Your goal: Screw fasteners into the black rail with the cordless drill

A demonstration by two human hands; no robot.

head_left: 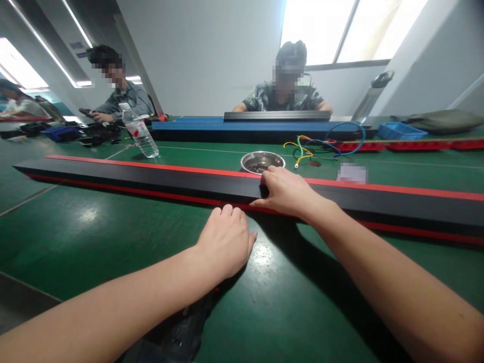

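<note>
A long black bar with red edges (151, 176) lies across the green table in front of me. My right hand (283, 189) is closed over the middle of the bar, fingers on its far side and thumb at the near edge. Just in front of the near red edge is my left hand (226, 239), its fingers curled in and the knuckles close to the bar. Whatever those fingers hold, if anything, is hidden beneath them. Behind the bar, close to my right fingertips, stands a round metal bowl (282, 160) with small dark pieces in it.
A dark object (181, 327) lies partly hidden under my left forearm. Past the bar are a plastic water bottle (140, 132), coloured wires (302, 151), a pale blurred item (352, 173) and a blue tray (401, 131). A co-worker (289, 96) sits opposite behind a long blue piece (196, 130).
</note>
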